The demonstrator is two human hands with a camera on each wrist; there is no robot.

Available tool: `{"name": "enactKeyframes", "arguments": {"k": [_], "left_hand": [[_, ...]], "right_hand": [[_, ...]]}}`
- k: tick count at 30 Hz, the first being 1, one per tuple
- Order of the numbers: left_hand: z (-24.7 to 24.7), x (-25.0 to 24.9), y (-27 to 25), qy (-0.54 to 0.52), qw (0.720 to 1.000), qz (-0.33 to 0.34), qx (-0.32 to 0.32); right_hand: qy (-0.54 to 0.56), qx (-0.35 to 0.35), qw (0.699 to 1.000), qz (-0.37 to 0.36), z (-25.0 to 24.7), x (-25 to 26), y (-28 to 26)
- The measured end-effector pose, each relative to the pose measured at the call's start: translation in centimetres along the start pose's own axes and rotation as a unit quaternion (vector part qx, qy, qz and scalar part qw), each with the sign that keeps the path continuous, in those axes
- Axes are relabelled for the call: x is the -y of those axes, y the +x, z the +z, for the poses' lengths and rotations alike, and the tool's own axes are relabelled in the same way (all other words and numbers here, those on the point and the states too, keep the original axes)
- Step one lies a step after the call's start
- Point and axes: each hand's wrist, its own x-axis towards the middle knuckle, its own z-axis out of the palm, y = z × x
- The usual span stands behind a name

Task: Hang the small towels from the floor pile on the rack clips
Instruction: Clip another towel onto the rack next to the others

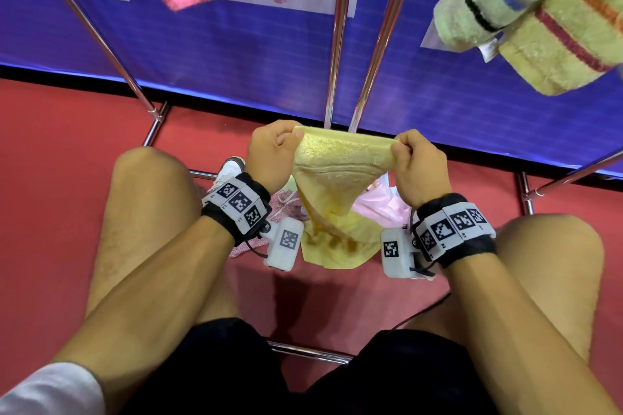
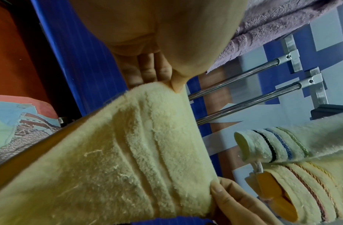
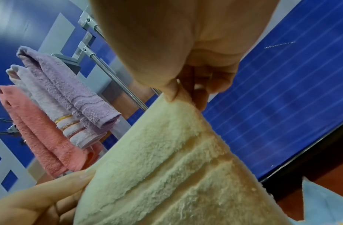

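Between the knees, at the head view's centre, a yellow towel (image 1: 340,172) hangs stretched over the floor pile (image 1: 337,239). At 9 o'clock the left hand (image 1: 271,153) pinches one top corner; at 3 o'clock the right hand (image 1: 419,168) pinches the other. Hung towels (image 1: 526,20) show at 1 o'clock.

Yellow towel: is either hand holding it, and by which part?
Both. The left hand pinches one top corner of the yellow towel, the right hand the other, its top edge stretched between them, the rest hanging toward the floor pile.
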Motion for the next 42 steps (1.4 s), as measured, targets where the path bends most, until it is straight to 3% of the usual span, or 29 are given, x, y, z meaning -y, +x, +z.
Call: {"name": "enactKeyframes", "arguments": {"k": [6, 9, 14, 18, 23, 26, 31, 35, 38, 42], "left_hand": [[0.3, -0.3, -0.3, 0.004, 1.0, -0.005, -0.015], [0.4, 0.2, -0.5, 0.028, 0.999, -0.033, -0.021], [0.9, 0.2, -1.2, 0.046, 0.997, -0.059, 0.012], [1.4, -0.3, -1.7, 0.021, 0.996, -0.072, 0.054], [1.9, -0.8, -2.8, -0.037, 0.99, -0.056, 0.12], [2.1, -1.0, -3.1, -0.064, 0.984, -0.058, 0.156], [2.2, -1.4, -3.3, -0.099, 0.973, -0.069, 0.197], [2.2, -1.4, -3.3, -0.098, 0.968, -0.073, 0.217], [2.2, -1.3, -3.2, -0.081, 0.974, -0.062, 0.202], [2.0, 0.0, -2.2, -0.038, 0.992, -0.024, 0.118]], "right_hand": [[0.006, -0.051, 0.999, 0.006, 0.0, 0.4, -0.1], [0.044, -0.027, 0.999, -0.01, 0.2, 0.4, -0.4], [0.152, 0.024, 0.988, 0.018, 0.7, 0.3, -0.2], [0.177, 0.077, 0.981, 0.029, 1.4, 1.1, -0.8], [0.148, 0.13, 0.979, -0.042, 2.1, 1.9, -1.8], [0.075, 0.123, 0.986, -0.084, 2.0, 1.6, -1.7], [0.071, 0.089, 0.983, -0.141, 2.0, 1.2, -1.3], [0.061, 0.068, 0.985, -0.147, 2.1, 1.0, -1.3], [0.046, 0.063, 0.984, -0.163, 2.0, 1.2, -1.3], [0.032, 0.086, 0.979, -0.185, 1.9, 1.7, -1.5]]}}
